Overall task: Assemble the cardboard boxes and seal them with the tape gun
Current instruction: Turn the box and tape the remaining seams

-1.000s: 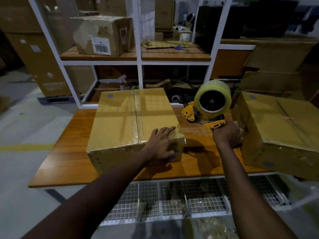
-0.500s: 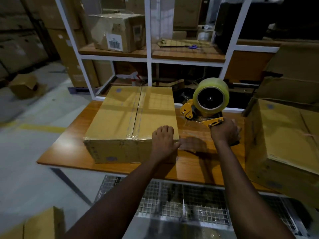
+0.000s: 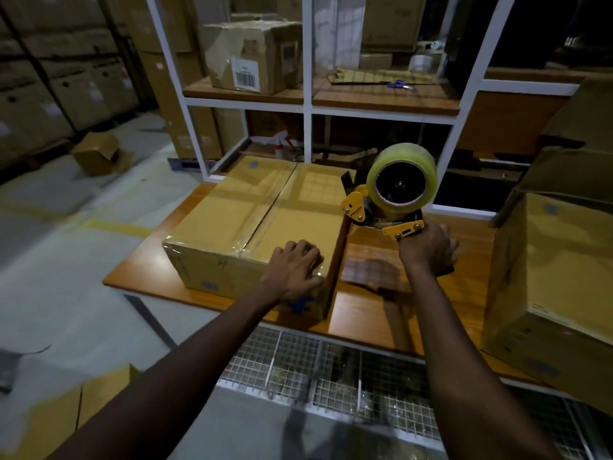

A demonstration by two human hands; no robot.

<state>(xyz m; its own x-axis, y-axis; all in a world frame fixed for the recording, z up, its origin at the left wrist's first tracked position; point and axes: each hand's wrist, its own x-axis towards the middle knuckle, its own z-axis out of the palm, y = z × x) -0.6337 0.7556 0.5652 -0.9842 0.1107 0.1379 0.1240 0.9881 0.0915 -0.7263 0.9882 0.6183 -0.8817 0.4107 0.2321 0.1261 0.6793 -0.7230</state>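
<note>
A closed cardboard box [image 3: 238,214] with clear tape along its top seam sits on the wooden table [image 3: 371,313]. My left hand [image 3: 293,272] rests on the box's near right corner, fingers curled over the top edge. To the right of the box my right hand [image 3: 426,249] grips the handle of a yellow tape gun [image 3: 391,197] with a large clear roll. The gun stands just off the box's right side, above the table.
Another cardboard box [image 3: 557,280] sits at the table's right end. Behind the table a white shelf frame [image 3: 308,104] holds a labelled box [image 3: 252,56] and blue scissors [image 3: 396,83]. A wire rack [image 3: 331,376] runs below the table. Loose boxes lie on the floor at left.
The view has swung left and the box now sits turned, its near right corner toward me. My left hand stays on that corner; my right hand keeps the tape gun beside the box.
</note>
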